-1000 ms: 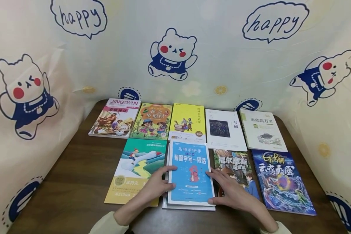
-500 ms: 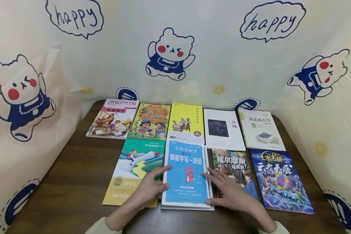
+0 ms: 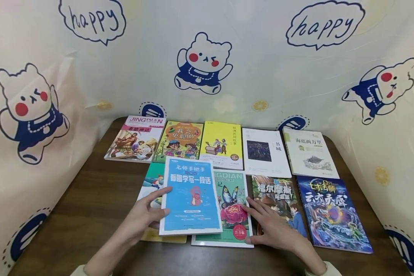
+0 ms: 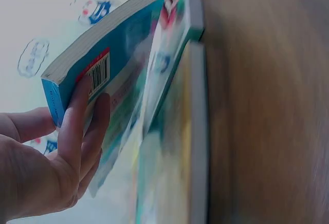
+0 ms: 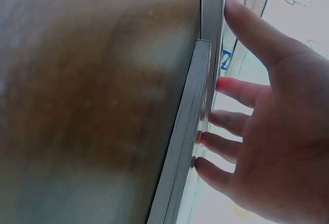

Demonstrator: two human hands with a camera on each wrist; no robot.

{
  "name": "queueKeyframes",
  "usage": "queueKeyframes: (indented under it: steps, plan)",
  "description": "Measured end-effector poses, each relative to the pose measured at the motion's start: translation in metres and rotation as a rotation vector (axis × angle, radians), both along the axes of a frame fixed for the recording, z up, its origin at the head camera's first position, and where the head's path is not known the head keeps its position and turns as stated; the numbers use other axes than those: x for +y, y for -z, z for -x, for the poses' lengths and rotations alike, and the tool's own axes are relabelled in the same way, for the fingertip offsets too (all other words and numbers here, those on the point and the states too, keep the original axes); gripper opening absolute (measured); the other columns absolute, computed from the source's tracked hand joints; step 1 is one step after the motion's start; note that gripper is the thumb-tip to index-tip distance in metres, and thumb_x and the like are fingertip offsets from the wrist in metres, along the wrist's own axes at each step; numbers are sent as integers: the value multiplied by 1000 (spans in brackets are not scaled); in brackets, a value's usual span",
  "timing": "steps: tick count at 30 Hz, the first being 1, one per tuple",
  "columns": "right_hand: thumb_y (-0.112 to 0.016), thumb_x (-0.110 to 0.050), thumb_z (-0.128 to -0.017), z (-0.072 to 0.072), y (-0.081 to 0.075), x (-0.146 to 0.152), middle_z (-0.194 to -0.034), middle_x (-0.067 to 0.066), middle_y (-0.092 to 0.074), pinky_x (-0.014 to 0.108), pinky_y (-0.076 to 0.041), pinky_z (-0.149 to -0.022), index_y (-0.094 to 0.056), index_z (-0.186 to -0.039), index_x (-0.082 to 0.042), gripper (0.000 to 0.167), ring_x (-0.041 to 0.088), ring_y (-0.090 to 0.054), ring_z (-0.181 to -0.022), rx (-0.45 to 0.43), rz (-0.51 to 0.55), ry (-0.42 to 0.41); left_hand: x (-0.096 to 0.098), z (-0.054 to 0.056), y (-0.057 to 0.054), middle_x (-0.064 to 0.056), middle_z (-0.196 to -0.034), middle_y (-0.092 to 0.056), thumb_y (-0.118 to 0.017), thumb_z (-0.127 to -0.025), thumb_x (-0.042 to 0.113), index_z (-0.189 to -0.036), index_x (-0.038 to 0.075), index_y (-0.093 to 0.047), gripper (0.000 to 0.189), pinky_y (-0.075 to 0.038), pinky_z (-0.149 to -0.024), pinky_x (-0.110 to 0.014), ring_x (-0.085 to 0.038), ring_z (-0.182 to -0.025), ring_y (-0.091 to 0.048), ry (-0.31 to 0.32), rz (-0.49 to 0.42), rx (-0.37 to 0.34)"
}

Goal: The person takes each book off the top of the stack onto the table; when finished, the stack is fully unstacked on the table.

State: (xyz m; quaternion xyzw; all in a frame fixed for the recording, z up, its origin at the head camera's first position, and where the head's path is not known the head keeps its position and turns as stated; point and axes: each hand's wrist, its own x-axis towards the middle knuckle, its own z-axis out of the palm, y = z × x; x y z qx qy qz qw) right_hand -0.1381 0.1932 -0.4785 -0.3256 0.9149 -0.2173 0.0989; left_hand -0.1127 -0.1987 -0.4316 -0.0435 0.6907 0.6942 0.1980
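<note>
In the head view my left hand (image 3: 141,214) grips a blue paperback book (image 3: 189,191) by its left edge. The left wrist view shows this book (image 4: 128,34) raised and tilted, thumb on one face and fingers (image 4: 74,124) on the barcoded back cover. It overlaps a green-and-yellow book (image 3: 150,184) and a butterfly-and-flower book (image 3: 232,193). My right hand (image 3: 274,228), fingers spread and relaxed, rests at the right edge of the butterfly book and over a detective-cover book (image 3: 276,188). The right wrist view has its fingertips (image 5: 205,168) touching the covers.
A back row of books runs from a pink-and-white one (image 3: 136,140) past a yellow one (image 3: 222,143) to a cream one (image 3: 310,153). A dark blue book (image 3: 334,214) lies at the right. The brown table (image 3: 76,218) meets a printed cloth backdrop (image 3: 227,23).
My left hand has lifted the blue book off the butterfly book and carried it left, uncovering the butterfly cover. My right hand has stayed in place.
</note>
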Motion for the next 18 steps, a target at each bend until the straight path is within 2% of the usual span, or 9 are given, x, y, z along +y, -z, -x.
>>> queueKeyframes:
  steps: [4, 8, 13, 18]
  plan:
    - [-66, -60, -80, 0, 0, -1, -157, 14, -24, 72, -29, -96, -35, -150, -16, 88, 42, -23, -141, 4, -11, -5, -21, -3, -12, -28, -121, -57, -62, -92, 7, -149, 14, -36, 63, -57, -68, -45, -33, -82, -70, -73, 42, 17]
    - [-67, -60, -80, -2, 0, -2, -157, 14, -24, 71, -29, -97, -36, -150, -16, 88, 42, -23, -141, -6, -21, -3, -45, -6, -23, -27, -122, -58, -61, -93, 8, -151, 15, -33, 65, -56, -72, -46, -35, -86, -70, -99, 66, 40]
    - [-69, -56, -80, -2, -2, -3, -157, 14, -24, 70, -28, -98, -35, -150, -16, 87, 42, -23, -141, -10, -35, -5, -82, -7, -34, -14, -116, -63, -62, -94, 12, -153, 20, -30, 68, -56, -75, -45, -32, -90, -70, -124, 105, 43]
    - [-71, -53, -80, -2, -6, -5, -157, 14, -23, 71, -29, -97, -35, -150, -16, 87, 43, -23, -140, -15, -45, 0, -120, -9, -33, 1, -106, -65, -62, -95, 15, -154, 22, -27, 68, -57, -70, -39, -28, -86, -70, -132, 156, 63]
